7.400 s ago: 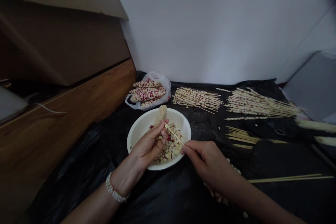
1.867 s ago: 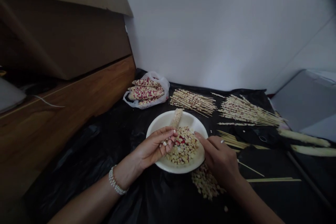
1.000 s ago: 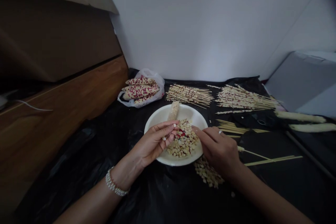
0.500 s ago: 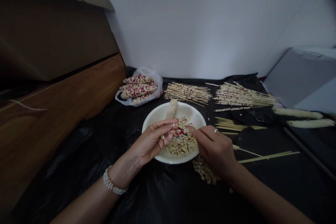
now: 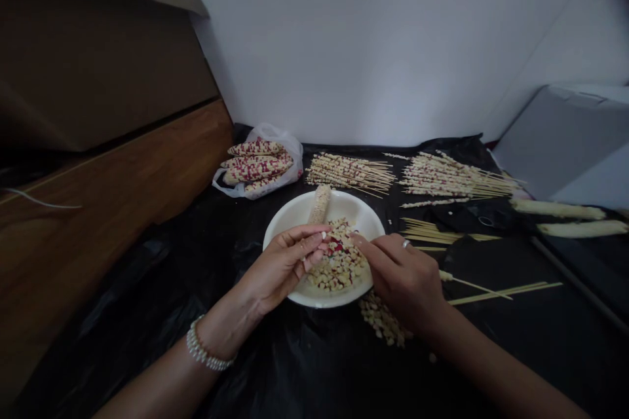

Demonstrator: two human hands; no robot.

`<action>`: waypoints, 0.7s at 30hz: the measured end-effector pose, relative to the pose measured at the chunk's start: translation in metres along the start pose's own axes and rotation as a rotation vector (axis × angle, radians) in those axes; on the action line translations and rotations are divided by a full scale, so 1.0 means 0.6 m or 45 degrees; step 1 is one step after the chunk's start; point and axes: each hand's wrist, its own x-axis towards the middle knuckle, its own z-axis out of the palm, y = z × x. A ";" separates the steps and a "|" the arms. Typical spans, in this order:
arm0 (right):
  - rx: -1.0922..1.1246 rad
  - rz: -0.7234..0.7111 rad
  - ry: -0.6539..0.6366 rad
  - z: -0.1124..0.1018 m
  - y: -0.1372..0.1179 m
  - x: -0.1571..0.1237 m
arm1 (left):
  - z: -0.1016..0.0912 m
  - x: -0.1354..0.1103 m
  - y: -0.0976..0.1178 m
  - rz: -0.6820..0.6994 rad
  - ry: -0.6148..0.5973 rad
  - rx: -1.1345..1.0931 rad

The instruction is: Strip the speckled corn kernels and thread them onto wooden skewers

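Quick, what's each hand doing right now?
Left hand: pinched shut, seemingly on kernels.
Right hand: closed around a skewer, fingertips touching the kernels.

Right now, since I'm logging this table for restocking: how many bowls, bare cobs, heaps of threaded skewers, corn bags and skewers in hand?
White bowl: 1
Bare cobs: 3
Heaps of threaded skewers: 2
Bag of corn ears: 1
Skewer in right hand: 1
Total: 8

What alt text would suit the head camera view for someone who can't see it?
A person's left hand and right hand reach into a white bowl of loose corn kernels on a black sheet. A stripped cob leans on its far rim; kernel-threaded skewers and bagged cobs lie beyond.
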 end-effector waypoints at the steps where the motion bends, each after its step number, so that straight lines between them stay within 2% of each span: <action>1: -0.002 0.011 0.011 -0.001 0.000 0.000 | -0.001 0.001 0.000 0.014 0.010 -0.006; 5: 0.005 -0.009 0.058 -0.006 -0.002 0.003 | -0.001 0.001 -0.002 0.051 0.010 0.014; 10: -0.037 -0.065 0.022 -0.006 -0.007 0.003 | 0.000 -0.002 -0.005 0.087 -0.012 0.073; 21: -0.096 -0.040 0.000 -0.009 -0.008 0.001 | 0.003 0.001 -0.002 0.050 0.056 0.005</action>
